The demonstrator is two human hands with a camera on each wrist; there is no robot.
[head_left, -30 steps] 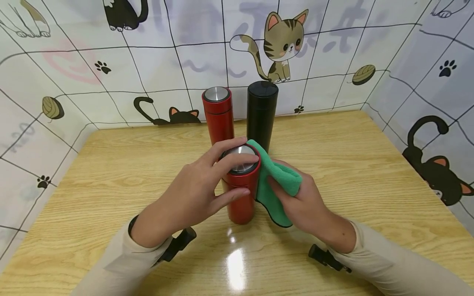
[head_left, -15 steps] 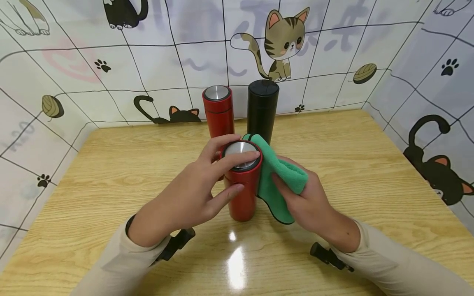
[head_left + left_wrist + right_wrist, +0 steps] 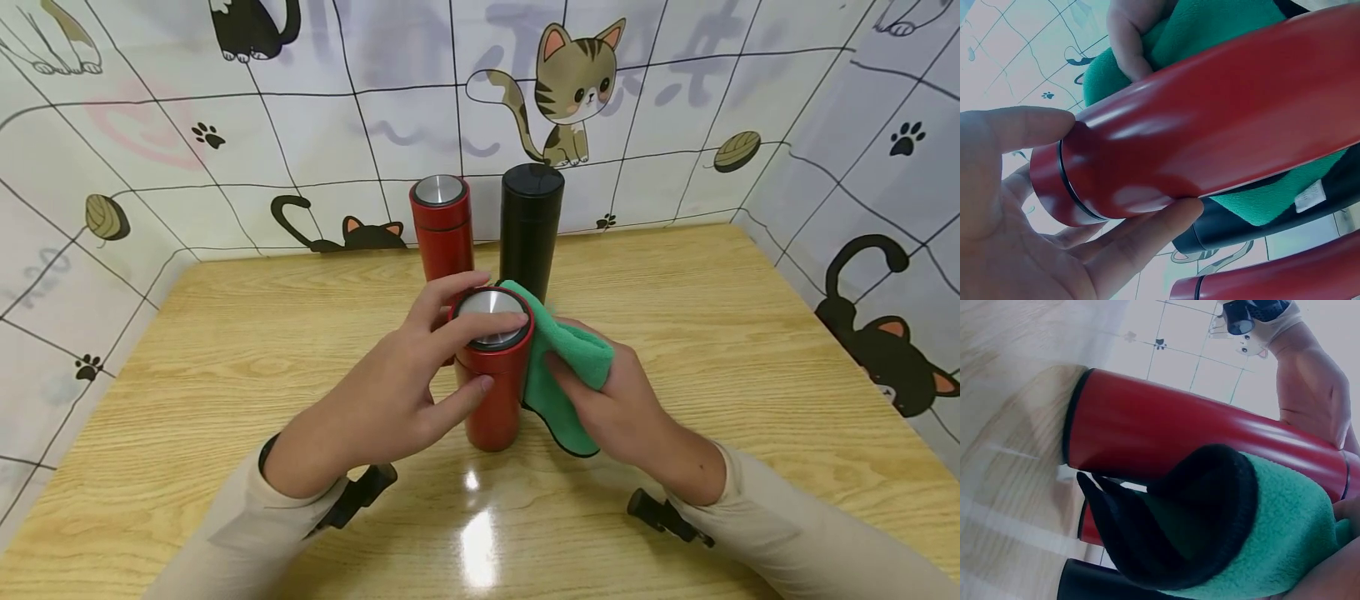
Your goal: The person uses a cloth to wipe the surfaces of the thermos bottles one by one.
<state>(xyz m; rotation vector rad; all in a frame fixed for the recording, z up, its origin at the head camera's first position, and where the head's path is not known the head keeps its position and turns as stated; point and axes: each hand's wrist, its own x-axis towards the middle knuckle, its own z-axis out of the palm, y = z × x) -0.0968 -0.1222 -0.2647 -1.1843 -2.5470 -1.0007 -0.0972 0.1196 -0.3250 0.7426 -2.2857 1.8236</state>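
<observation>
A red thermos flask [image 3: 497,408] with a silver-topped lid [image 3: 491,310] stands upright on the table. My left hand [image 3: 397,387] grips its top from the left, one finger lying across the lid. In the left wrist view the thumb and fingers [image 3: 1147,240] sit on both sides of the flask near its dark seam. My right hand [image 3: 618,404] holds a folded green cloth [image 3: 573,354] with black edging against the flask's right side. Seen from the right wrist, the cloth [image 3: 1291,515] bulges out beside the flask [image 3: 1166,425]; part of the right hand is hidden behind it.
Close behind stand a second red flask [image 3: 442,242] and a black flask [image 3: 532,225], both upright. The wooden table [image 3: 247,333] ends at a wall [image 3: 337,142] printed with cats and grid lines. A white tag [image 3: 1310,195] hangs from the cloth.
The red flask has shifted very slightly right under my left hand, whose thumb sits a little higher. The cloth has moved slightly along the flask's right side with my right hand.
</observation>
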